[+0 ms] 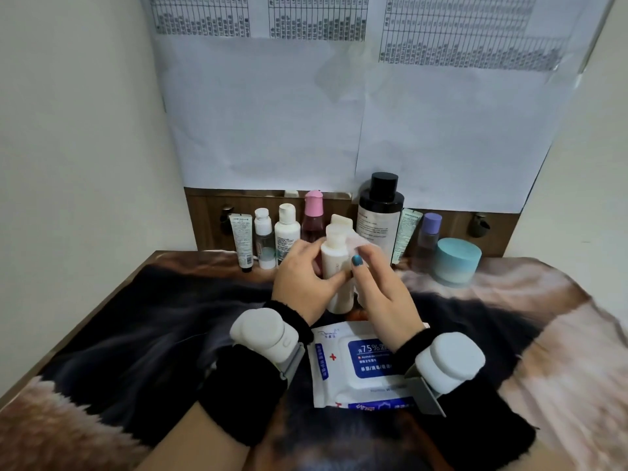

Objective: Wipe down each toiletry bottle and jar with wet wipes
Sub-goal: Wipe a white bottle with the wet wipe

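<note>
My left hand (302, 283) grips a cream-white pump bottle (334, 263) upright above the table's middle. My right hand (380, 290) holds a white wet wipe (360, 244) against the bottle's right side, thumb pressed on its front. The bottle's lower part shows between my wrists. Just below my hands the blue and white wet wipe pack (353, 365) lies flat, partly covered by my right wrist.
A row stands along the back: a white tube (242, 244), two small white-capped bottles (264, 239), a pink-capped bottle (313, 215), a large black-capped bottle (379, 212), a pale tube (406, 232), a purple-capped bottle (429, 232), a teal jar (457, 261). A furry blanket (136, 317) covers the table.
</note>
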`<state>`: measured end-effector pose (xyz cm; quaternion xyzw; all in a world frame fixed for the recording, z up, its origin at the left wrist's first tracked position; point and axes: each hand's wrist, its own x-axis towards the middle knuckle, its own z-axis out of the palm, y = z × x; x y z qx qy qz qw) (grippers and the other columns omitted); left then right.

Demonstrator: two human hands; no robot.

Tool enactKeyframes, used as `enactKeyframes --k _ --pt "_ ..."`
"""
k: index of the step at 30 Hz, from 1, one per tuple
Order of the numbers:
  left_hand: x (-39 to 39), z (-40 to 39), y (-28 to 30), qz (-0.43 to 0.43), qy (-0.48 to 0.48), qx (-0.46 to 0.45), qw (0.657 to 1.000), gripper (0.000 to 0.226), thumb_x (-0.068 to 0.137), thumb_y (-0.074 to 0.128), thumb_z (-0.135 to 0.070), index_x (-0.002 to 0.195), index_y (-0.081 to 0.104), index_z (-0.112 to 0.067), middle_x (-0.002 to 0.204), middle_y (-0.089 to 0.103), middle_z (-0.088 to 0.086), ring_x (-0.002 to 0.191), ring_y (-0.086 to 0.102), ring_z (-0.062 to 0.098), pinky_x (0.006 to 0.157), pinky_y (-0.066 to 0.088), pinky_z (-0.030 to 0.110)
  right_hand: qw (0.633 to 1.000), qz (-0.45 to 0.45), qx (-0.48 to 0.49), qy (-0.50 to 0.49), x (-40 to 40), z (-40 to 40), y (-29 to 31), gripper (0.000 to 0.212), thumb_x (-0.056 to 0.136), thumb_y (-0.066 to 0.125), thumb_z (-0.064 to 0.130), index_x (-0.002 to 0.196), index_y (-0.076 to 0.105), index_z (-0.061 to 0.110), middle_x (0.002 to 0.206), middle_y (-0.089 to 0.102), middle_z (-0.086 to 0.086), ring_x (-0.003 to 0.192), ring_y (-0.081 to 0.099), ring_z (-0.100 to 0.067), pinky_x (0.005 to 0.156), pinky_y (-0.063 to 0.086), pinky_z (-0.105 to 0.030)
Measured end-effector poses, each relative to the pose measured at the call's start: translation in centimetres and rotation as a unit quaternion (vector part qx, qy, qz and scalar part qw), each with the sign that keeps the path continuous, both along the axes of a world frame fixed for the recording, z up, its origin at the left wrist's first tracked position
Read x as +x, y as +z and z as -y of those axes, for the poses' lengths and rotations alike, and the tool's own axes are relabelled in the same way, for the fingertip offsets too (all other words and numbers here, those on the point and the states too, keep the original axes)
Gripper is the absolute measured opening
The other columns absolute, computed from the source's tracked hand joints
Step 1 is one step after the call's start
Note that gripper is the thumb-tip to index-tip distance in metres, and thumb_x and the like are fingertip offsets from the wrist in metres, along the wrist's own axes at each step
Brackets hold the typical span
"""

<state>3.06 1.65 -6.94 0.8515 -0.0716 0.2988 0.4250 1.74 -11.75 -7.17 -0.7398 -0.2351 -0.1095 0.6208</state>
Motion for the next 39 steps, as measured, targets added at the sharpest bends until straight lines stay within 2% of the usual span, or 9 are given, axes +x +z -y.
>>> enactKeyframes --k 4,8,13,16,22,28,32,35,39 --pt "-0.4 0.5 0.3 0.032 0.019 -0.031 0.999 0.056 0.069 0.078 -0.039 0.114 0.055 -0.015 0.094 0.061 -0.003 0.079 0.061 0.014 0.074 0.055 0.034 0.999 -0.039 0.023 -0.003 0.1 0.0 0.0 0.029 0.1 0.041 0.026 0.127 0.049 0.028 0.124 0.055 0.02 0.115 0.049 0.014 0.107 0.036 -0.018" --pt "-0.1 -0.1 0.0 -0.002 -0.023 -0.065 0.998 0.04 0.069 0.078 -0.031 0.101 0.057 -0.017 0.093 0.068 -0.001 0.086 0.064 0.014 0.081 0.055 0.038 0.997 -0.042 0.061 -0.025 0.0 0.1 0.1 0.035 0.098 0.044 0.031 0.132 0.051 0.024 0.134 0.056 0.004 0.126 0.05 -0.007 0.11 0.039 -0.037" --pt "-0.2 0.2 0.1 0.027 0.012 -0.01 1.0 0.048 0.069 0.077 -0.04 0.11 0.062 -0.019 0.098 0.059 -0.004 0.08 0.055 0.012 0.072 0.048 0.025 0.998 -0.037 0.047 -0.014 -0.2 0.1 0.5 0.027 0.101 0.038 0.024 0.111 0.049 0.046 0.12 0.055 0.023 0.11 0.048 0.019 0.099 0.037 -0.009" --pt "-0.3 0.3 0.3 0.038 0.009 -0.013 0.999 0.05 0.07 0.076 -0.041 0.112 0.064 -0.017 0.097 0.059 -0.002 0.077 0.055 0.014 0.072 0.05 0.028 0.999 -0.026 0.046 -0.004 -0.1 -0.1 0.4 0.025 0.1 0.038 0.031 0.116 0.054 0.044 0.125 0.059 0.016 0.122 0.051 0.0 0.106 0.039 -0.027" --pt "-0.3 0.5 -0.3 0.011 -0.083 -0.033 0.996 0.052 0.073 0.062 -0.032 0.121 0.054 -0.016 0.114 0.065 -0.001 0.11 0.057 0.015 0.099 0.045 0.036 0.993 -0.066 0.092 -0.021 0.2 0.2 0.5 0.026 0.097 0.038 0.037 0.115 0.057 0.036 0.127 0.061 0.003 0.124 0.052 -0.013 0.111 0.036 -0.044" --pt "0.0 0.5 -0.1 0.068 -0.035 0.014 0.997 0.05 0.074 0.059 -0.048 0.112 0.064 -0.016 0.119 0.056 -0.006 0.113 0.051 0.011 0.1 0.04 0.022 0.998 0.007 0.056 -0.026 -0.1 -0.1 0.5 0.027 0.101 0.037 0.025 0.118 0.05 0.041 0.12 0.058 0.021 0.117 0.049 0.011 0.104 0.036 -0.016" --pt "-0.1 0.4 0.2 0.061 -0.063 0.03 0.996 0.051 0.072 0.061 -0.05 0.113 0.068 -0.02 0.131 0.046 -0.008 0.121 0.042 0.011 0.101 0.025 0.008 0.993 -0.068 0.094 -0.025 0.4 0.2 0.3 0.026 0.1 0.036 0.035 0.112 0.059 0.033 0.121 0.063 0.007 0.118 0.055 -0.005 0.105 0.039 -0.027" --pt "-0.2 0.0 0.2 0.045 -0.102 0.042 0.993 0.053 0.074 0.058 -0.049 0.121 0.063 -0.026 0.139 0.04 -0.009 0.129 0.035 0.011 0.107 0.021 0.017 0.982 -0.142 0.115 -0.045 0.3 0.5 0.7 0.031 0.102 0.034 0.031 0.103 0.064 0.025 0.118 0.066 -0.004 0.112 0.059 -0.012 0.101 0.043 -0.03" --pt "-0.1 0.0 -0.1 0.024 -0.117 0.061 0.991 0.06 0.08 0.048 -0.048 0.135 0.05 -0.025 0.152 0.026 -0.009 0.14 0.022 0.011 0.113 0.015 0.026 0.982 -0.116 0.148 -0.03 -0.1 0.5 1.3 0.034 0.102 0.032 0.031 0.121 0.06 0.027 0.12 0.065 0.007 0.113 0.059 -0.002 0.094 0.046 -0.02"
